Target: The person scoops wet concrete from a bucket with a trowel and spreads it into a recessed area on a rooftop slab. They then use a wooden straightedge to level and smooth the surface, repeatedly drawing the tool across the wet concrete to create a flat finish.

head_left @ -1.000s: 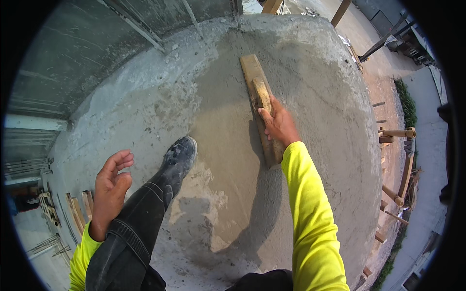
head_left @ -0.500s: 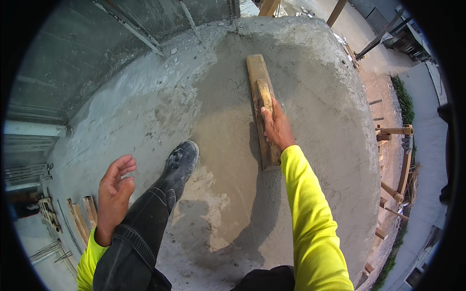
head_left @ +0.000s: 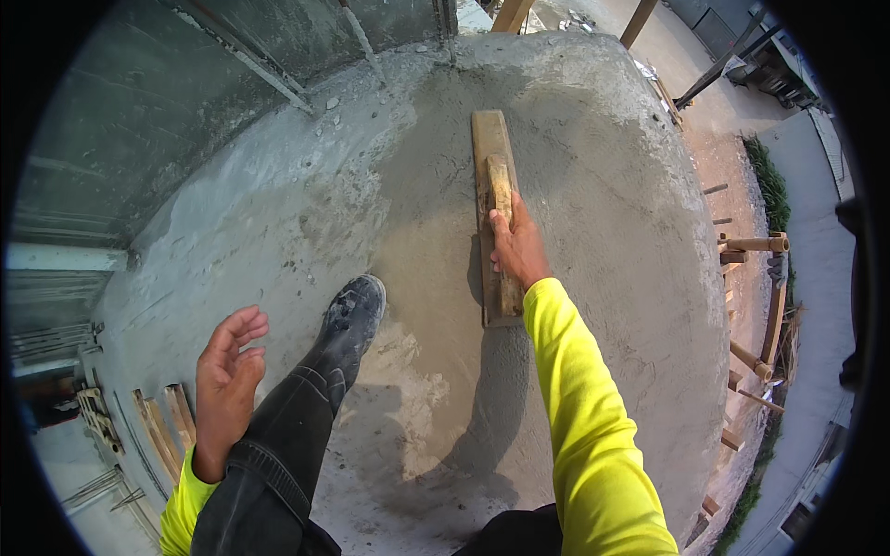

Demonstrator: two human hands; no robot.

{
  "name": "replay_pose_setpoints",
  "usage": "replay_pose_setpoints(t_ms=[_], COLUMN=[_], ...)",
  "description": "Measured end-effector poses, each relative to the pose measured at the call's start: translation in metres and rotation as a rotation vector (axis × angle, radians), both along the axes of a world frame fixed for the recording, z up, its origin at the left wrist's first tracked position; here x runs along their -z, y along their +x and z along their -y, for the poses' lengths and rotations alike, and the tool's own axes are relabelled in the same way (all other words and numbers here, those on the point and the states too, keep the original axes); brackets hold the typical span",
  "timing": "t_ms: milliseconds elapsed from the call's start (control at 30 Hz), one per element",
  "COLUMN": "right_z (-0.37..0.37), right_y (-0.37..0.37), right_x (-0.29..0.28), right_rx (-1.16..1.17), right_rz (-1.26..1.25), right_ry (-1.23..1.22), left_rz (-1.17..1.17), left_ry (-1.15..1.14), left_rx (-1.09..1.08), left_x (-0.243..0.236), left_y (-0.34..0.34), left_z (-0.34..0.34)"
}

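Observation:
My right hand (head_left: 519, 241) grips the handle of a long wooden float (head_left: 491, 139), which lies flat on a wet grey cement patch (head_left: 603, 232) at the middle of the concrete slab. My left hand (head_left: 232, 361) is held open with curled, parted fingers beside my left leg, holding nothing. My left foot, in a dusty black rubber boot (head_left: 352, 310), stands on drier, pale concrete (head_left: 241, 269) left of the damp area.
A dark grey wall (head_left: 130, 120) with embedded bars borders the upper left. Wooden offcuts (head_left: 158, 426) lie at lower left. Timber supports (head_left: 769, 343) stick out beyond the slab's right edge, above a lower strip of ground with plants (head_left: 769, 185) and a pale wall.
The float and my right hand have shifted slightly left over the damp cement. My left hand appears slightly lower and further right.

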State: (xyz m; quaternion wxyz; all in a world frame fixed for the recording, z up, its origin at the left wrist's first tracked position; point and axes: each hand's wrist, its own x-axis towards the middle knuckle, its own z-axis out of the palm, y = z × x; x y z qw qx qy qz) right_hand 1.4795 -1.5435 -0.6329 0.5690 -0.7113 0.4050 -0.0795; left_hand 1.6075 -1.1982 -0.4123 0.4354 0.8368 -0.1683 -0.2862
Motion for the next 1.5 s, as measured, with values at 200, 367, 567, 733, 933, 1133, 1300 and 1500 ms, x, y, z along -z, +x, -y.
replay_pose_setpoints(t_ms=[200,367,567,733,933,1133,1300,1500], right_z=[-0.101,-0.059,-0.076,-0.094,-0.041,-0.131,-0.102,-0.133], right_y=[-0.027,0.006,0.057,0.060,0.146,0.103,0.058,0.071], right_x=[-0.009,-0.008,-0.002,0.015,0.012,-0.012,-0.005,0.006], right_rx=[-0.287,0.198,0.107,0.251,0.359,0.268,0.934,0.739], right_rz=[0.035,0.145,0.114,0.249,0.255,0.069,0.005,0.008], right_ry=[-0.112,0.163,0.079,-0.317,-0.041,-0.015,0.110,-0.074], left_rz=[-0.048,-0.129,-0.007,0.230,0.352,0.082,0.164,0.193], left_ry=[-0.079,-0.057,0.190,0.391,0.527,0.716,0.858,0.891], left_rx=[-0.006,-0.055,0.058,0.232,0.359,0.085,0.154,0.166], left_x=[-0.004,0.001,0.073,0.156,0.227,0.267,0.276,0.279], left_y=[0.009,0.022,0.096,0.180,0.263,0.280,0.270,0.277], left_z=[0.019,0.025,0.045,0.083,0.151,0.239,0.240,0.243])
